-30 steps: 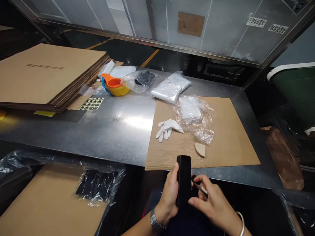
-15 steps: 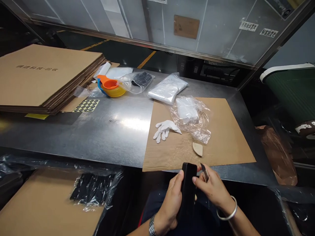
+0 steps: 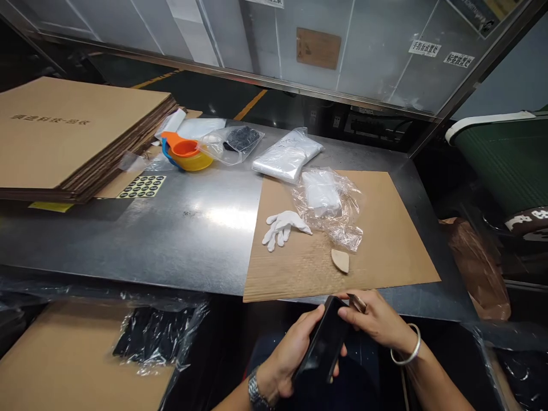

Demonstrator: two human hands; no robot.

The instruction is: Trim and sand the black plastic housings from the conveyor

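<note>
My left hand is wrapped around a long black rectangular piece with a smooth, shiny face, held tilted in front of the table edge. My right hand grips a small knife with a short dark blade, while its thumb rests at the top end of the black piece. Whether the blade touches the piece I cannot tell. Just beyond my hands, a beige wedge-shaped pad and a white glove lie on a flat cardboard sheet.
Crumpled clear plastic with white sheets and a clear bag pack lie farther back. At left are orange and yellow cups, a sticker sheet and stacked cardboard. A box holds bagged black pieces.
The black piece has tipped to the right and its glossy face shows more. My right hand has moved slightly right and down, the knife lying flatter. The view has shifted slightly.
</note>
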